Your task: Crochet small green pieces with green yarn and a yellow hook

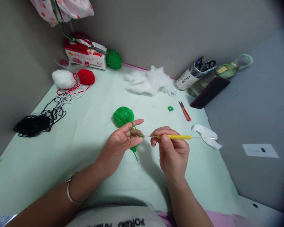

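My left hand (120, 140) pinches a small green crochet piece (133, 148) between thumb and fingers, its loose tail hanging below. Green working yarn (135, 128) runs over the raised index finger. Just beyond that hand lies the green yarn ball (123, 116). In my right hand (174, 148) is a crochet hook (175, 137) with a yellow grip and metal ends, held almost level. Its left tip meets the green work at my left fingertips; how the loop sits on it is too small to tell.
White stuffing (151, 80) lies at the back. On the right are orange snips (185, 111), a small green ring (170, 108), a crumpled tissue (207, 135), a phone (210, 93) and a pen cup (189, 77). Black yarn (34, 124), red yarn (85, 76) and a box (87, 56) stand left.
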`<state>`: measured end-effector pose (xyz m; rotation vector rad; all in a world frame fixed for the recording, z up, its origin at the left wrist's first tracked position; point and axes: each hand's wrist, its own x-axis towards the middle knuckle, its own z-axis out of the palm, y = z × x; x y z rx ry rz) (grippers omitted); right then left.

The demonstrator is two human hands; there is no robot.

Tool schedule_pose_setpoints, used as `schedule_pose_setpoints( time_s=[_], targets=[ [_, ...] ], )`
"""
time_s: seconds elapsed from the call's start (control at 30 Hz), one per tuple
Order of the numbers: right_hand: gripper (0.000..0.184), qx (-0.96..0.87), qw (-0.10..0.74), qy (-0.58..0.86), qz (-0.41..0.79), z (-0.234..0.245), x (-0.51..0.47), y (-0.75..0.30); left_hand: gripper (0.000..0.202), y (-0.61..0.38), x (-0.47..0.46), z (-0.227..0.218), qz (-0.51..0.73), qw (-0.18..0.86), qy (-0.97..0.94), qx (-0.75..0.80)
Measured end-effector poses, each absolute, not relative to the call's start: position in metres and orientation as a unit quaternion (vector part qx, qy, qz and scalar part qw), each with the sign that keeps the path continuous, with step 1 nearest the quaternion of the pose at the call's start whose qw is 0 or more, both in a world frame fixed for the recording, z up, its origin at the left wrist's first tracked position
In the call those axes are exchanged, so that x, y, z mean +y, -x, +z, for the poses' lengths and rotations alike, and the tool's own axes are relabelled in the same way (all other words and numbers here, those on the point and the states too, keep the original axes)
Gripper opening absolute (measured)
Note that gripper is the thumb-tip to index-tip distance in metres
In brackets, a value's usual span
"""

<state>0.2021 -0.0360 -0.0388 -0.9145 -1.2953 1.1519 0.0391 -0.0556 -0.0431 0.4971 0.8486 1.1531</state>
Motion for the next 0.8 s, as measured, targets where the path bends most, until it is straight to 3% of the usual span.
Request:
schedule_pose_setpoints(
  time_s=[0.4,0.6,0.7,0.8],
  targets=[
    [0.018,-0.636,0.552,0.372,0.390,-0.039,-0.042,-0.198,0.051,-0.042,-0.057,-0.047,0.493,0.773,-0.190,0.350],
    [0.017,-0.562,0.577,0.371,0.463,-0.035,-0.033,-0.207,0.047,-0.035,-0.054,-0.044,0.471,0.796,-0.182,0.333],
    [0.021,-0.530,0.564,0.380,0.506,-0.035,-0.031,-0.208,0.045,-0.037,-0.055,-0.044,0.480,0.780,-0.200,0.348],
    [0.019,-0.608,0.536,0.392,0.435,-0.037,-0.039,-0.204,0.051,-0.044,-0.058,-0.045,0.523,0.724,-0.229,0.388]
  ],
)
